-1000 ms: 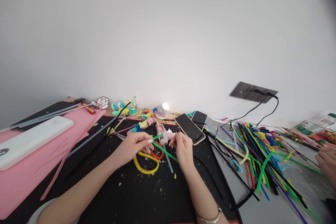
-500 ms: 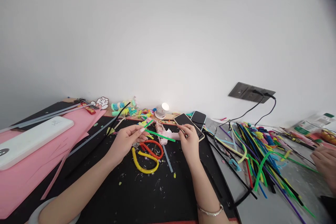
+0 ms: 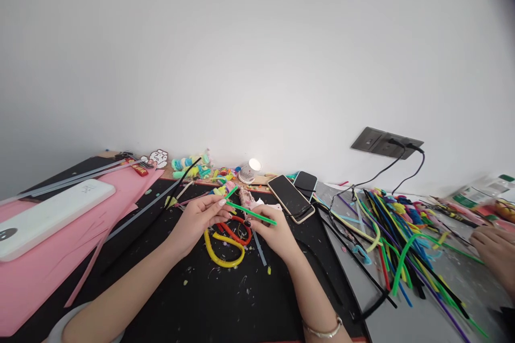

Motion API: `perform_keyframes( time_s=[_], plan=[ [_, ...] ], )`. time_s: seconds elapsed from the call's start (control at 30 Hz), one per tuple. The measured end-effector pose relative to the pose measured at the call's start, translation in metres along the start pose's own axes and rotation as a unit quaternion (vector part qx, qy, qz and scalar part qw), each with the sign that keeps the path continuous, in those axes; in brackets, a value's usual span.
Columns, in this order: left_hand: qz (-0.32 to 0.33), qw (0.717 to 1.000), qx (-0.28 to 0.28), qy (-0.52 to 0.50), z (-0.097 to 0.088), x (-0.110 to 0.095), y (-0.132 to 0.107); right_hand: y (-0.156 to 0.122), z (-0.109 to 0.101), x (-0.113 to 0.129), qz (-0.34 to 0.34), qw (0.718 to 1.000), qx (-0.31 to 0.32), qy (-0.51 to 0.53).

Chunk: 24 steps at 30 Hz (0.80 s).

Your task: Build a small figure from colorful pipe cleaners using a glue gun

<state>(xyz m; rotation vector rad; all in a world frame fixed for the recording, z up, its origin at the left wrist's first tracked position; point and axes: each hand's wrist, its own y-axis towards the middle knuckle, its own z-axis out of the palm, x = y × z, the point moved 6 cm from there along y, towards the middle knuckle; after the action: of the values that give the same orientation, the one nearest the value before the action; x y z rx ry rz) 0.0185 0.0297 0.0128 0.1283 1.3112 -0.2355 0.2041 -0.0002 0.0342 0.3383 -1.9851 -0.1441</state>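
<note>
My left hand (image 3: 201, 220) pinches a green pipe cleaner (image 3: 241, 207) that is bent, with a short arm rising from the fingertips and a longer arm slanting down to the right. My right hand (image 3: 271, 230) has its fingers closed at the longer arm, whose end crosses over the index finger. Exactly how those fingertips grip is partly hidden. Below the hands, orange-handled scissors (image 3: 246, 233) and a yellow loop (image 3: 225, 264) lie on the black mat (image 3: 225, 308). A pink hot glue gun (image 3: 245, 196) lies behind the hands, partly covered.
Two phones (image 3: 290, 196) (image 3: 305, 182) and a paper cup (image 3: 250, 170) stand near the wall. Left are pink sheets (image 3: 52, 278) under a white power bank (image 3: 56, 220). Many coloured pipe cleaners (image 3: 406, 246) lie right, near another person's hand (image 3: 494, 252). Cords run from the wall socket (image 3: 386, 143).
My right hand has moved left and down, from beside the phone to the longer arm of the pipe cleaner. My left hand still holds the bend and has barely shifted.
</note>
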Motion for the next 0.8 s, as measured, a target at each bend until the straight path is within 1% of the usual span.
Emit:
perform_keyframes(
  time_s=[0.1, 0.17, 0.27, 0.43, 0.57, 0.8],
  plan=[
    [-0.003, 0.998, 0.032, 0.054, 0.005, 0.003, 0.000, -0.001, 0.005, -0.001, 0.010, 0.998, -0.015, 0.065],
    [0.001, 0.994, 0.052, 0.092, 0.008, 0.003, 0.000, -0.001, 0.005, -0.003, 0.024, 0.995, -0.029, 0.087],
    [0.021, 0.987, 0.066, 0.143, 0.010, 0.001, 0.000, -0.001, 0.004, -0.004, 0.029, 0.995, -0.036, 0.090],
    [0.074, 0.964, 0.097, 0.237, 0.016, -0.006, -0.004, -0.001, 0.001, 0.001, 0.000, 0.994, -0.054, 0.093],
    [0.072, 0.958, 0.115, 0.252, 0.019, -0.003, -0.004, -0.001, -0.001, -0.002, -0.002, 0.995, -0.072, 0.072],
    [0.051, 0.967, 0.111, 0.224, 0.016, 0.004, -0.001, -0.001, -0.002, -0.008, 0.009, 0.994, -0.076, 0.077]
  ],
)
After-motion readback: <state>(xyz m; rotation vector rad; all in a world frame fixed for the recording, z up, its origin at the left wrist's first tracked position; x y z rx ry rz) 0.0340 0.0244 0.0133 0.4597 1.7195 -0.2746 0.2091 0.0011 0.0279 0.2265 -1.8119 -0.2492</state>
